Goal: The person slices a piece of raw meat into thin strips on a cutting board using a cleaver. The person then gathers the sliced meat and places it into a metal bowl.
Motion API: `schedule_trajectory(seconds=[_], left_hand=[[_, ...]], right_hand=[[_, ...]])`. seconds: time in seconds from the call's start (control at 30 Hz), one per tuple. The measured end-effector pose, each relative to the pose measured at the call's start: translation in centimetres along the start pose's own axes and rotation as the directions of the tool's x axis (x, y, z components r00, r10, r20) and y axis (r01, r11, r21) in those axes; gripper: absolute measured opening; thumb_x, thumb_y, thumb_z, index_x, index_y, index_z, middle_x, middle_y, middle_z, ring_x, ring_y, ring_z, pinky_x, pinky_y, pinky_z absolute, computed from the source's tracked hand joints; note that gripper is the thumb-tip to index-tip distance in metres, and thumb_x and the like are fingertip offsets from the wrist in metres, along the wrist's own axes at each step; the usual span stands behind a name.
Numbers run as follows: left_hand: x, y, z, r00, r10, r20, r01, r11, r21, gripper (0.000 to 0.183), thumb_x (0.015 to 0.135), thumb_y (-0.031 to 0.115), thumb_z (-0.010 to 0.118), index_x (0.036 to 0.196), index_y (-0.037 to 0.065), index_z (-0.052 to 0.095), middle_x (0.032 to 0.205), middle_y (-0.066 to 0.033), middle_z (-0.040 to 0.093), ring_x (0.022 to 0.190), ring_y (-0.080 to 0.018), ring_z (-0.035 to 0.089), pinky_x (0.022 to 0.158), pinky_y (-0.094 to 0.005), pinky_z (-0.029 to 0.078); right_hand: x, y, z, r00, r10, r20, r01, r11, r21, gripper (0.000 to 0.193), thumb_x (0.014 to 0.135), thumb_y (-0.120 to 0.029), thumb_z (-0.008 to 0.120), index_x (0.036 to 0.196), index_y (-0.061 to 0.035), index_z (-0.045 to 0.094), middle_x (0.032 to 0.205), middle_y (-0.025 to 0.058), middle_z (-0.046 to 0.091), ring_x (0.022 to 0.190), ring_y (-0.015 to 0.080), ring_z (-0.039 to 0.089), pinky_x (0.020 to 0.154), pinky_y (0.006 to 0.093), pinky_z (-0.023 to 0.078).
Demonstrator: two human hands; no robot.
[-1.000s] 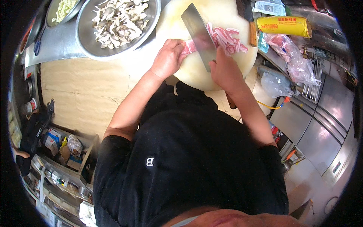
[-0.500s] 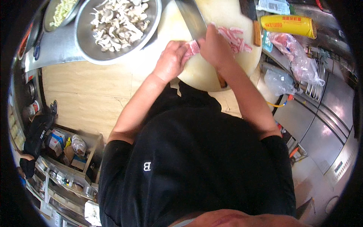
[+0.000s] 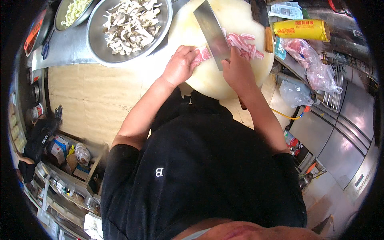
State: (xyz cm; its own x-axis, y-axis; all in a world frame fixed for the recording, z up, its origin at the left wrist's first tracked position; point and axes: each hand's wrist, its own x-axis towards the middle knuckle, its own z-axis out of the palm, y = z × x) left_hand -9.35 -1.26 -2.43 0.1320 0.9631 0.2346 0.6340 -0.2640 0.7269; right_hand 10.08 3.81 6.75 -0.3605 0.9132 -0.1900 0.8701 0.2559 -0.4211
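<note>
On a round pale cutting board [image 3: 224, 86], my left hand [image 3: 179, 66] presses its closed fingers onto a piece of streaky pork [image 3: 203, 55]. My right hand [image 3: 239, 72] grips a broad cleaver [image 3: 213, 34] at its near end; the handle is hidden in the fist. The blade stands between the piece under my left hand and a heap of sliced pork strips [image 3: 245, 46], with a small gap to the held piece. Beyond my left hand is a steel bowl [image 3: 91, 40] of torn oyster mushrooms [image 3: 132, 26].
A second bowl [image 3: 57, 24] with pale green shreds stands at the far left. Another wooden-handled knife [image 3: 269, 40] lies at the board's right edge. Farther right are a yellow roll [image 3: 302, 30], bagged meat [image 3: 312, 60] and a clear plastic bag [image 3: 296, 94]. Another person [image 3: 38, 138] is at far left.
The cleaver and my right hand have shifted right, away from the pork piece, toward the cut strips. My left hand stays on the piece.
</note>
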Motion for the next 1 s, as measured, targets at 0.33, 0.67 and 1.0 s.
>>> schedule_trajectory(seconds=[0.33,0.67,1.0], left_hand=[[0.1,0.2,0.0,1.000,-0.019,-0.021,0.018,0.999,-0.029,0.035,0.076,0.007,0.073,0.110,0.001,0.067,0.111,-0.0121,0.064,0.105,-0.0319,0.058,0.090,-0.0391,0.050],[0.4,-0.2,0.1,0.999,-0.024,-0.026,0.021,0.995,-0.099,0.035,0.076,0.004,0.073,0.110,0.000,0.067,0.109,-0.0128,0.064,0.102,-0.0330,0.059,0.089,-0.0397,0.050],[0.1,0.2,0.4,0.998,-0.017,-0.066,0.015,0.999,-0.028,0.031,0.078,0.009,0.071,0.108,0.004,0.067,0.109,-0.0119,0.063,0.104,-0.0326,0.058,0.088,-0.0401,0.051]], right_hand=[[-1.3,-1.1,-1.2,0.989,0.059,0.137,-0.061,0.998,0.010,0.043,0.087,-0.016,0.062,0.121,0.0029,0.044,0.099,0.0324,0.062,0.092,0.0512,0.060,0.078,0.0564,0.047],[2.6,-2.4,0.9,0.962,0.162,0.221,-0.153,0.987,-0.057,0.046,0.086,-0.012,0.061,0.122,0.0094,0.041,0.105,0.0348,0.061,0.099,0.0508,0.059,0.085,0.0563,0.046],[-0.4,-1.9,1.7,0.999,-0.030,-0.013,0.030,0.999,0.012,0.043,0.084,-0.004,0.055,0.125,0.0039,0.043,0.105,0.0315,0.063,0.098,0.0477,0.061,0.086,0.0545,0.047]])
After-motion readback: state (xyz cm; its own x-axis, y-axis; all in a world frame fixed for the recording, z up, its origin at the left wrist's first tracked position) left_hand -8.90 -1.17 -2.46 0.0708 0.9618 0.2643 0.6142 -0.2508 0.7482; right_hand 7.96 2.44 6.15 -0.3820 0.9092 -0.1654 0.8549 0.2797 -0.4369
